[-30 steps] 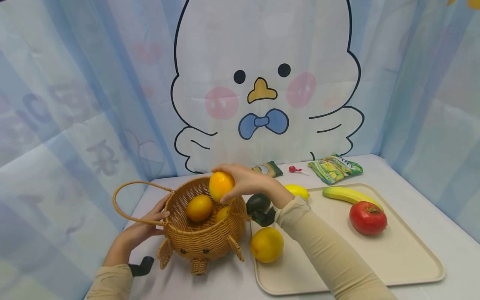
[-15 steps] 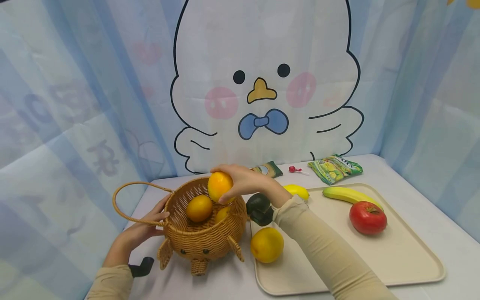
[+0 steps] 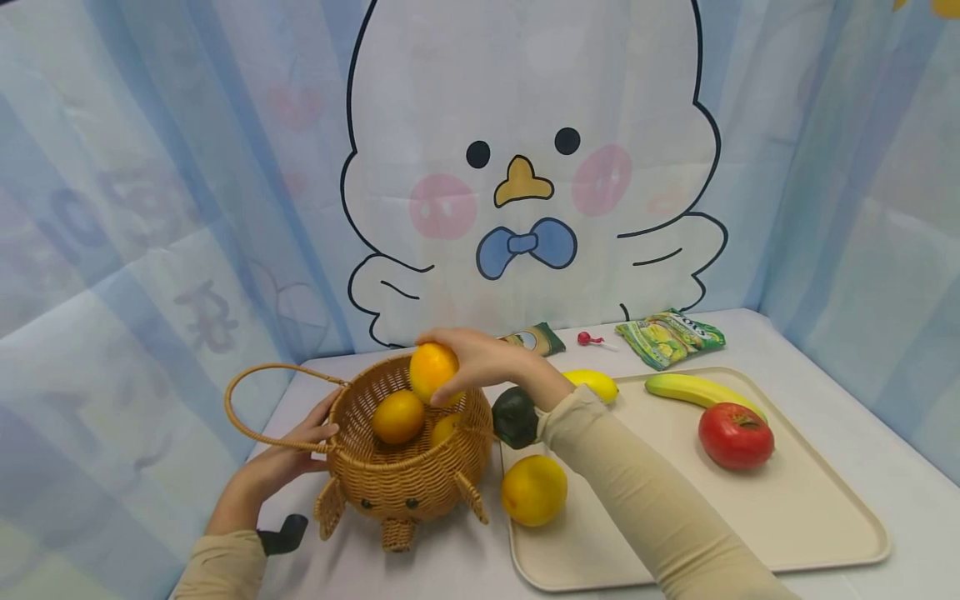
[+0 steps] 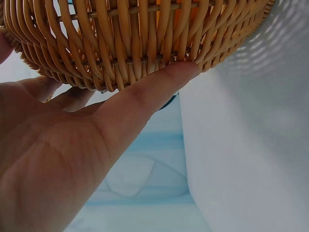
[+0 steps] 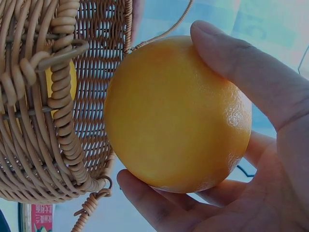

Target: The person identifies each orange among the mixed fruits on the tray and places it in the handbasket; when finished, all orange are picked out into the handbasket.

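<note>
Moved slightly left, one orange (image 3: 432,372) sits between the pinching thumb and fingers (image 5: 150,204) of the right hand (image 3: 483,360).

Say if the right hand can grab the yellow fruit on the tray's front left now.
Probably not yet: the right hand grips an orange fruit at the basket, though the yellow fruit lies uncovered.

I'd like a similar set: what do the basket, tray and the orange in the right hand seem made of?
Basket: slightly shiny woven strands, rattan or imitation. Tray: probably matte plastic, judging by its smooth, even beige surface. Orange: glossy, with bright highlights; real or plastic, I can't tell.
</note>
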Demonstrator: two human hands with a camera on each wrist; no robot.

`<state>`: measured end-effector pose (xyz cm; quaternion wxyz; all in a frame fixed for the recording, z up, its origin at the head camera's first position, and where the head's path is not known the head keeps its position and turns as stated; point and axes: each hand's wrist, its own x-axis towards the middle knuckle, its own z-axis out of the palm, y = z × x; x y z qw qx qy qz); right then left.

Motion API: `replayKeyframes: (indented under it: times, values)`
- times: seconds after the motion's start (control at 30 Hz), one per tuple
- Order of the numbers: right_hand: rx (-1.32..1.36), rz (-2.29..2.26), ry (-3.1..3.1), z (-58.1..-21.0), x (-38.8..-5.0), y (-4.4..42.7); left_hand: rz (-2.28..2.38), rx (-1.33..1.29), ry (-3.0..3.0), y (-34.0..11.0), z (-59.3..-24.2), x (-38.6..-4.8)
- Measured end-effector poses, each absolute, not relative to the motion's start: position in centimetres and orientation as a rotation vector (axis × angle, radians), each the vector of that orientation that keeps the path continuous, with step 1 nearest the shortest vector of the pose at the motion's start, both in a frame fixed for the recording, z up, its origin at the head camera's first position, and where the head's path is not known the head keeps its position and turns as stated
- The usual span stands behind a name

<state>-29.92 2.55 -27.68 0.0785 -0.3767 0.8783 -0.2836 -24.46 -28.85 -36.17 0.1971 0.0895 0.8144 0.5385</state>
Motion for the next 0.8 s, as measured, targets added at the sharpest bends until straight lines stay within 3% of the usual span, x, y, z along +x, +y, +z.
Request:
replayKeyframes:
  times: [0.8]
  values:
    - [-1.059,-0.774,2.589,-28.3,-31.0,0.5,1.515,0.266,2.271,-29.0,-36.1,-24.4]
